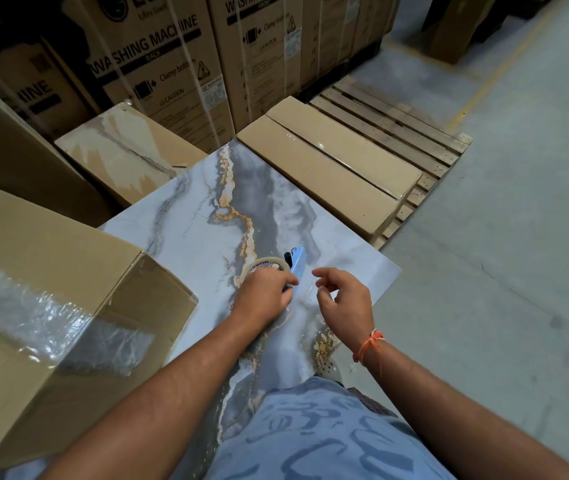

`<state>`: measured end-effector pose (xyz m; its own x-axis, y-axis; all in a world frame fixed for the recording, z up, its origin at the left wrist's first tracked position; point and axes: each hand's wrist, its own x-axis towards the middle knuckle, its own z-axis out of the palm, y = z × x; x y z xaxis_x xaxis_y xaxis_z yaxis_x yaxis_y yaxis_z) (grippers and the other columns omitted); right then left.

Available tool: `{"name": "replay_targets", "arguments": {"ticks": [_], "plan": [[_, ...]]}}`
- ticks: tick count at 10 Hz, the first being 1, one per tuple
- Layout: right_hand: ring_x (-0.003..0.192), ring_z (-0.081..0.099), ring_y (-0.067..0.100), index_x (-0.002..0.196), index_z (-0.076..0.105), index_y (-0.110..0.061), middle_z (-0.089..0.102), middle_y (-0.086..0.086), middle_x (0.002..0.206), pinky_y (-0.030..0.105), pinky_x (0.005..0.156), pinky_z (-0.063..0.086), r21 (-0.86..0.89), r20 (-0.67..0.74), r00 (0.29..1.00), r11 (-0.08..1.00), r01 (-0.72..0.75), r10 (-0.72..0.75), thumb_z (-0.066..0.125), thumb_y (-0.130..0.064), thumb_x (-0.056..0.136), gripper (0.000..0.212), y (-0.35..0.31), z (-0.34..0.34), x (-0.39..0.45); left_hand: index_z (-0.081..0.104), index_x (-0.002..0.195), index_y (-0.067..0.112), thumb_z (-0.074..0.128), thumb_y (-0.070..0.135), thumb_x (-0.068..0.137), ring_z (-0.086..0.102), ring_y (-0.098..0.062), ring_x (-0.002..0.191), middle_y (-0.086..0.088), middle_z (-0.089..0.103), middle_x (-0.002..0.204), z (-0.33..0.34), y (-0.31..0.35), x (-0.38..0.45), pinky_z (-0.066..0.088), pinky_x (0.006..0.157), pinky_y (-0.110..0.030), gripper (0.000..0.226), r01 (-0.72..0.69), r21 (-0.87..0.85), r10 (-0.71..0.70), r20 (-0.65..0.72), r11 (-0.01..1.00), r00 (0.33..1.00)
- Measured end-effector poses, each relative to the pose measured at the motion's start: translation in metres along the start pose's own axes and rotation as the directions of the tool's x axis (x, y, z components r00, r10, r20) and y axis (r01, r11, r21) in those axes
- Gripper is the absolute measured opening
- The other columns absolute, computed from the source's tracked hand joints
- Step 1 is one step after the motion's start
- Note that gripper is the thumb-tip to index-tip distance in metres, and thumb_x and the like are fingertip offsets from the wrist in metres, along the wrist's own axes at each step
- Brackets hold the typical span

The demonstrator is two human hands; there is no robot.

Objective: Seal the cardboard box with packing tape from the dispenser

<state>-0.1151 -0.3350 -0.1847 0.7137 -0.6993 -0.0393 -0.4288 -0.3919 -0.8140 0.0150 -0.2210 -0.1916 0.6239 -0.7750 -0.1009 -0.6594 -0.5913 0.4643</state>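
A blue tape dispenser [297, 263] with a roll of clear packing tape [265, 265] lies on the marble-patterned table [200, 233]. My left hand [265, 296] is closed over the roll and the dispenser's near end. My right hand [343, 299] hovers just to the right of it, fingers curled and apart, holding nothing that I can make out. The cardboard box [54, 327] stands at the left on the table, its top covered with shiny clear tape [44, 317].
A long flat carton [331, 168] lies on a wooden pallet [397, 123] beyond the table. A scuffed box [127, 150] and tall washing machine cartons [158, 64] stand behind. Grey concrete floor [504, 237] spreads to the right.
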Motion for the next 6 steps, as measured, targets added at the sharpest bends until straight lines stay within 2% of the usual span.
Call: {"name": "replay_targets", "arguments": {"ticks": [2,3,4,5,6], "plan": [[0.086,0.066,0.011,0.11,0.073,-0.022,0.072,-0.004,0.092,0.029,0.079,0.054,-0.049,0.038,0.999,0.999,0.0,0.002,0.058,-0.007,0.082,0.035,0.01,-0.006,-0.003,0.069,0.125,0.032,0.054,0.028,0.099,0.066,-0.034,0.106,-0.007,0.067,0.112,0.018,0.003,-0.011,0.054,0.079,-0.04,0.03,-0.07,0.283,0.033,0.134,0.957,0.99],[0.085,0.066,0.012,0.111,0.073,-0.022,0.071,-0.002,0.092,0.029,0.081,0.055,-0.071,0.08,0.997,0.997,0.014,-0.009,0.059,-0.007,0.083,0.035,0.014,-0.011,-0.004,0.065,0.126,0.031,0.053,0.021,0.097,0.067,-0.035,0.101,-0.008,0.066,0.109,0.019,0.008,-0.023,0.052,0.073,-0.039,0.033,-0.095,0.382,0.047,0.134,0.919,0.99],[0.086,0.065,0.012,0.112,0.073,-0.021,0.071,-0.002,0.094,0.03,0.085,0.056,-0.064,0.133,0.991,0.997,0.035,-0.026,0.059,-0.007,0.085,0.034,0.019,-0.017,0.0,0.064,0.126,0.031,0.057,0.019,0.093,0.068,-0.034,0.089,-0.006,0.065,0.101,0.016,0.014,-0.031,0.042,0.062,-0.035,0.035,-0.075,0.403,0.05,0.073,0.912,0.996],[0.087,0.065,0.013,0.114,0.073,-0.021,0.071,-0.001,0.095,0.032,0.087,0.057,-0.074,0.213,0.975,0.994,0.086,-0.069,0.059,-0.007,0.087,0.034,0.023,-0.024,0.0,0.071,0.112,0.029,0.065,0.017,0.085,0.067,-0.033,0.078,-0.005,0.061,0.094,0.017,0.019,-0.042,0.042,0.058,-0.034,0.03,-0.055,0.409,0.042,0.04,0.911,0.998],[0.089,0.065,0.014,0.116,0.072,-0.02,0.07,0.0,0.096,0.034,0.089,0.057,-0.062,0.291,0.95,0.989,0.134,-0.11,0.059,-0.008,0.088,0.034,0.03,-0.035,0.003,0.074,0.101,0.03,0.068,0.021,0.086,0.066,-0.031,0.08,-0.003,0.062,0.098,0.023,0.027,-0.053,0.053,0.074,-0.042,0.019,0.027,0.431,-0.007,-0.048,0.902,0.999]]}}
